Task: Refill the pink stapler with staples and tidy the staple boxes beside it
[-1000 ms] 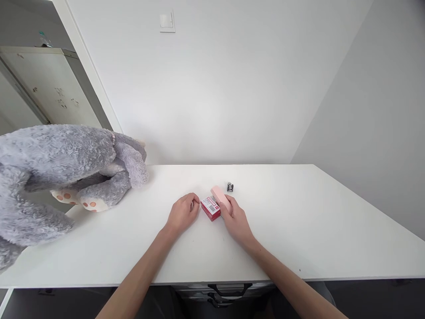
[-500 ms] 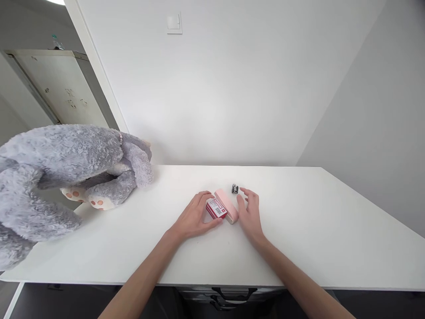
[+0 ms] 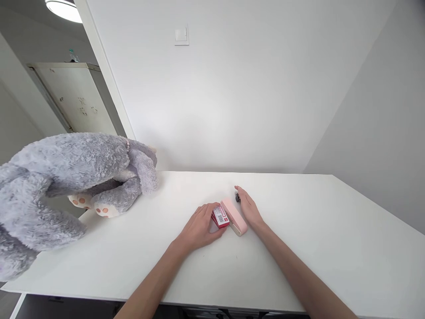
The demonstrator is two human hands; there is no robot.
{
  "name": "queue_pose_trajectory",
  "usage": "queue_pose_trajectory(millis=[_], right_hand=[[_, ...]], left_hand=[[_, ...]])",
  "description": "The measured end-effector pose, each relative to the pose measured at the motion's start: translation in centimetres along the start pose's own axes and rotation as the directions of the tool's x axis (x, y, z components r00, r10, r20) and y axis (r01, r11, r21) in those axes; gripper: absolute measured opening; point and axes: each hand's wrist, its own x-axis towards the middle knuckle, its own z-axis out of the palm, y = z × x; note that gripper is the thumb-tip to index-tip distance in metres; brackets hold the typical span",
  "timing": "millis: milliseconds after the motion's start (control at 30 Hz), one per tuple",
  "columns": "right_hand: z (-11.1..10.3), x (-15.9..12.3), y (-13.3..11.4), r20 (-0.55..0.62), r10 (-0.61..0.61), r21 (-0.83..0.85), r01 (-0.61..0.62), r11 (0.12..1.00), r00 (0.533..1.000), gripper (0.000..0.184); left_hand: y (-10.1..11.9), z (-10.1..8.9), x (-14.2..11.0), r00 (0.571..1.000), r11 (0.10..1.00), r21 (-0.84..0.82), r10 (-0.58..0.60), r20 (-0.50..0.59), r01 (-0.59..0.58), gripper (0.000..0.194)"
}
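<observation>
My left hand (image 3: 199, 227) is curled around a small stack of red-and-white labelled boxes (image 3: 221, 215), with fingers at the far side and thumb at the near side. The lower box edges show slightly fanned at the left. Close against the boxes, a pink stapler (image 3: 235, 216) lies slanted on the white table. To the right of it, my right hand (image 3: 249, 207) rests on edge with its fingers stretched out together; its thumb is hidden. A small dark object (image 3: 237, 197), partly covered, sits against the inner side of those fingers; its kind is unclear.
A big grey plush toy (image 3: 89, 161) takes up the left end of the white table (image 3: 315, 248). Behind the table rises a white wall with a light switch (image 3: 181, 35). A pale cabinet (image 3: 71, 95) stands beyond the doorway at left. Drawers show under the front edge.
My right hand has moved against the small dark object and now partly covers it. The boxes in my left hand have turned slightly and fanned. The camera view has tilted a little.
</observation>
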Motion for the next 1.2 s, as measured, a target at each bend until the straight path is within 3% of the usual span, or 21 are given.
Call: queue_pose_trajectory(millis=[233, 467, 667, 933, 1100, 1200], right_hand=[[1.1, 2.4, -1.5, 0.212, 0.051, 0.072, -0.068, 0.995, 0.976, 0.075], [2.3, 2.9, -3.0, 0.508, 0.018, 0.272, -0.18, 0.945, 0.861, 0.074], [2.1, 2.1, -2.8, 0.552, 0.022, 0.38, -0.274, 0.883, 0.834, 0.067], [1.9, 1.2, -3.2, 0.618, -0.01, 0.408, -0.31, 0.859, 0.786, 0.065], [2.1, 0.9, -3.3, 0.616, -0.02, 0.421, -0.308, 0.853, 0.787, 0.064], [2.3, 1.0, -3.0, 0.59, -0.014, 0.424, -0.295, 0.856, 0.807, 0.06]], left_hand=[[-1.2, 0.6, 0.3, 0.987, 0.985, 0.102, -0.128, -0.101, 0.138, 0.049], [-1.9, 1.1, 0.5, 0.968, 0.976, 0.159, -0.114, -0.223, 0.152, 0.065], [-1.7, 0.8, 0.6, 0.971, 0.975, 0.207, -0.036, -0.238, 0.087, 0.065], [-1.2, 0.6, 0.7, 0.969, 0.98, 0.179, -0.039, -0.242, 0.084, 0.058], [-1.3, 0.6, 0.8, 0.977, 0.982, 0.168, -0.052, -0.207, 0.088, 0.062], [-1.2, 0.6, 0.9, 0.978, 0.975, 0.201, -0.057, -0.202, 0.098, 0.053]])
